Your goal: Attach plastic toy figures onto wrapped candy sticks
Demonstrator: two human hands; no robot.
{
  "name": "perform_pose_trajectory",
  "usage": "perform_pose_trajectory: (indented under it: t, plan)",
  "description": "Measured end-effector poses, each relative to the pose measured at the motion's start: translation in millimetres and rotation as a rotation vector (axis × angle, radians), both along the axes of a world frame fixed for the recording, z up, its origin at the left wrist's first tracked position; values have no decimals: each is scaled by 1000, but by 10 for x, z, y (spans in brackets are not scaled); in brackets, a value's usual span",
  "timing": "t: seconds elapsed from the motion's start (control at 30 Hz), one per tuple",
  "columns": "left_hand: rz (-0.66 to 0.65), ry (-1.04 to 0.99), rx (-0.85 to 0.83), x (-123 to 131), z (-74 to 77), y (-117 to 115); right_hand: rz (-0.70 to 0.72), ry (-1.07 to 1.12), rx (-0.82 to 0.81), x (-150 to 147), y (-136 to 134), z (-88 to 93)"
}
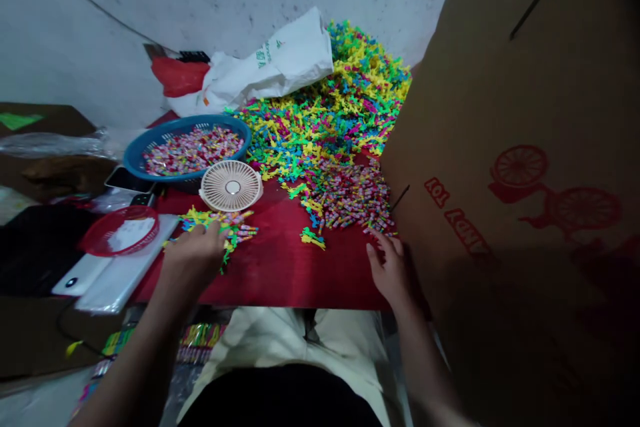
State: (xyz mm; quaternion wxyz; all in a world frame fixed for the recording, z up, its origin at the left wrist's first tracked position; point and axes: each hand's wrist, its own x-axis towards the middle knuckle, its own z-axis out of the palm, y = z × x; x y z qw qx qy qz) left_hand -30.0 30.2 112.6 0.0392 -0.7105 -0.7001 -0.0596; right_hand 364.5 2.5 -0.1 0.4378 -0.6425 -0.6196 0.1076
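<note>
My left hand (197, 252) is over a small heap of toy pieces (231, 240) at the left of the red tabletop, mixed with candy rolls in printed wrappers. Its fingers curl down, and the tips are hidden, so what they grip cannot be made out. My right hand (391, 268) is at the near edge of a pile of wrapped candy rolls (353, 197), thumb and fingers apart, nothing visible between them. Behind that pile spreads a large mound of yellow, green, blue and pink plastic toy pieces (320, 120). A few pieces (313, 238) lie apart between my hands.
A blue basket (131, 159) of wrapped candies stands at back left, a small white fan (232, 185) before it. Left are a red basket (90, 238) and plastic bags (117, 280). A white sack (280, 60) lies behind; a tall cardboard box (480, 113) walls the right.
</note>
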Motion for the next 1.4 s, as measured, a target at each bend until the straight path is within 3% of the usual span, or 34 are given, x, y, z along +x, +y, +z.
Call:
perform_pose_trajectory:
  t: [0.1, 0.17, 0.3, 0.4, 0.53, 0.67, 0.8, 1.03, 1.1, 1.17, 1.27, 1.4]
  plan:
    - [171, 222, -39, -351, -14, 145, -119, -80, -61, 121, 198, -368]
    - [218, 220, -57, -445, -34, 205, -173, -116, -101, 152, 267, -506]
    - [246, 153, 165, -287, -113, 243, -197, -213, -136, 167, 330, -563]
    - [49, -56, 263, 122, -244, 236, -197, -224, -131, 167, 359, -536]
    - [-395, -352, 45, 849, -546, 228, -190, -213, -125, 158, 352, -492]
    - [-545, -309, -144, 1326, -822, 230, -102, -211, -103, 162, 212, -422]
    - [-558, -305, -152, 1373, -914, 195, -39, -215, -113, 207, 17, -390]
    - [-550, -374, -112, 1134, -915, 135, -308, -274, -198, 122, 52, -416]
    - [-484, -548, -79, 1111, -908, 109, -330, -315, -248, 38, 96, -408]
    - [-373, -859, -103, 1119, -875, 63, -341, -336, -280, -31, 116, -397]
    - [-255, -1306, -274, 1167, -767, -39, -366, -342, -309, -75, 112, -387]
    - [-205, -1620, -457, 1231, -568, -198, -360, -288, -315, -56, 96, -388]
